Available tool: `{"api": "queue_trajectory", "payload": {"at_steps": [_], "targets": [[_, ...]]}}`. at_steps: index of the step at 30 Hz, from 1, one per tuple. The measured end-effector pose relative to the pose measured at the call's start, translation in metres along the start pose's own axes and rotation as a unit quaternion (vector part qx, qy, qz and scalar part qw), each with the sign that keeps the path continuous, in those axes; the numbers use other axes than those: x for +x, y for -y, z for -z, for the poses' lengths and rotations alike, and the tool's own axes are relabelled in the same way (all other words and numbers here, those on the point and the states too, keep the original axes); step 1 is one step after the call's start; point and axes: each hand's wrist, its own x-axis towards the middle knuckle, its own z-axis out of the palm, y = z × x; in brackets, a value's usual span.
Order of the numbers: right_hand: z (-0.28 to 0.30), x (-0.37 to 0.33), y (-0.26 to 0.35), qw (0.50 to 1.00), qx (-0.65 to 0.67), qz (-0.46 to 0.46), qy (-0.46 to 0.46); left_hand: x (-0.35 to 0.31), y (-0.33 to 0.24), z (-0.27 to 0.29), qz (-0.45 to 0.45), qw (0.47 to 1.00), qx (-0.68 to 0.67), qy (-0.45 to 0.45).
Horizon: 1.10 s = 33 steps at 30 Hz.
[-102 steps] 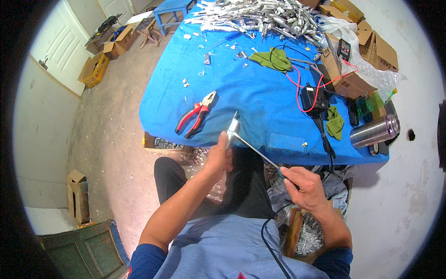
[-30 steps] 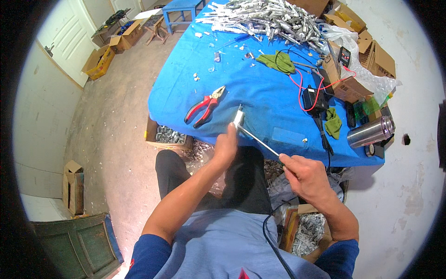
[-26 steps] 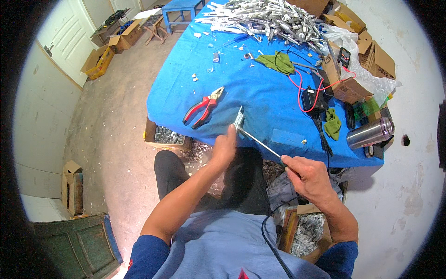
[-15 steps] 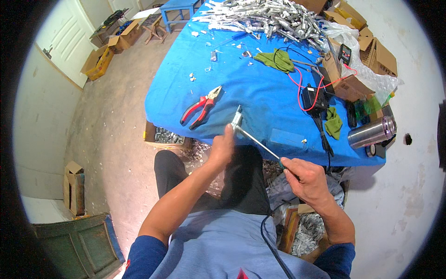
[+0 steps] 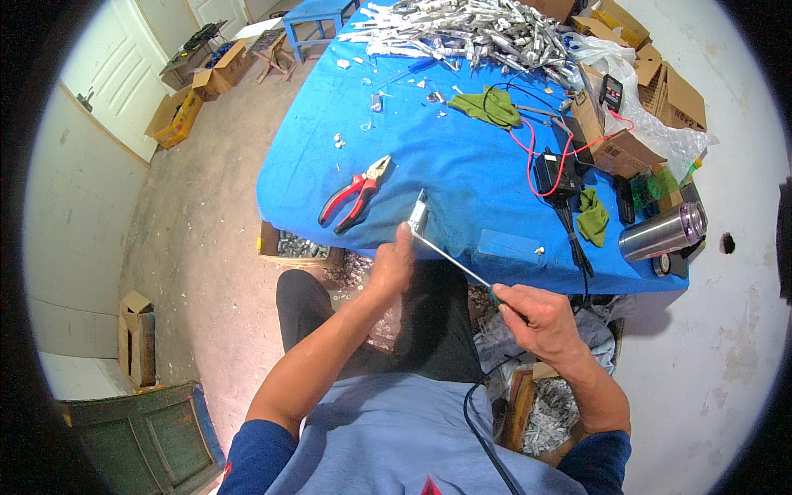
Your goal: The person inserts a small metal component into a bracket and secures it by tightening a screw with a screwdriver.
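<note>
At the table's near edge my left hand (image 5: 393, 262) is closed on a small white-and-metal piece (image 5: 418, 216) with a thin pin at its far end. Its thumb lies along the piece, and the other fingers are mostly hidden. My right hand (image 5: 538, 317) is wrapped round the handle of a screwdriver (image 5: 455, 262). The long thin shaft slants up and left, its tip meeting the near end of the piece beside my left thumb. Red-and-black pliers (image 5: 356, 195) lie just left of the piece, jaws pointing away.
A blue cloth (image 5: 313, 132) covers the table. A pile of white-and-silver parts (image 5: 470, 29) stands at the back. On the right are a black adapter (image 5: 554, 175) with red wire, green rags (image 5: 591, 218), a steel flask (image 5: 662, 232) and cardboard boxes (image 5: 678, 97). Below the edge sits a box of metal pieces (image 5: 299, 246).
The screwdriver tip has shifted slightly left and nearer, and its handle a little left with my right hand. The small piece has turned slightly. My left hand stays almost in place.
</note>
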Motion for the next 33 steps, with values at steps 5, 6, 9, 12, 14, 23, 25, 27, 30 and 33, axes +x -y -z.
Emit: {"api": "queue_trajectory", "payload": {"at_steps": [5, 6, 9, 12, 14, 23, 25, 27, 30, 33], "targets": [[-0.003, 0.000, 0.003, 1.000, 0.001, -0.005, -0.009, 0.002, 0.001, 0.000, -0.005, 1.000, 0.014, -0.008], [-0.003, 0.000, 0.004, 1.000, 0.000, -0.006, -0.011, 0.001, 0.001, 0.000, -0.003, 1.000, 0.012, -0.006], [-0.003, -0.001, 0.005, 1.000, -0.001, -0.007, -0.014, 0.000, 0.000, 0.001, 0.005, 1.000, 0.004, 0.006], [-0.002, 0.002, 0.007, 1.000, 0.002, -0.014, -0.006, 0.000, 0.002, 0.003, 0.011, 1.000, -0.003, 0.018], [0.000, 0.003, 0.010, 1.000, 0.007, -0.025, 0.003, -0.004, 0.001, 0.001, 0.006, 1.000, -0.014, 0.010], [0.005, 0.004, 0.023, 0.997, 0.000, -0.069, 0.023, -0.017, -0.011, -0.001, 0.109, 0.952, -0.261, 0.116], [0.004, 0.004, 0.022, 0.998, -0.005, -0.056, 0.017, -0.020, -0.013, -0.002, 0.121, 0.943, -0.288, 0.118], [0.005, 0.005, 0.022, 0.999, -0.018, -0.041, 0.017, -0.022, -0.014, -0.003, 0.124, 0.937, -0.305, 0.118], [0.011, 0.009, 0.026, 0.998, -0.058, -0.017, 0.034, -0.021, -0.013, -0.004, 0.123, 0.934, -0.313, 0.116], [0.017, 0.013, 0.032, 0.991, -0.121, 0.006, 0.060, -0.019, -0.012, -0.005, 0.128, 0.938, -0.304, 0.109]]}}
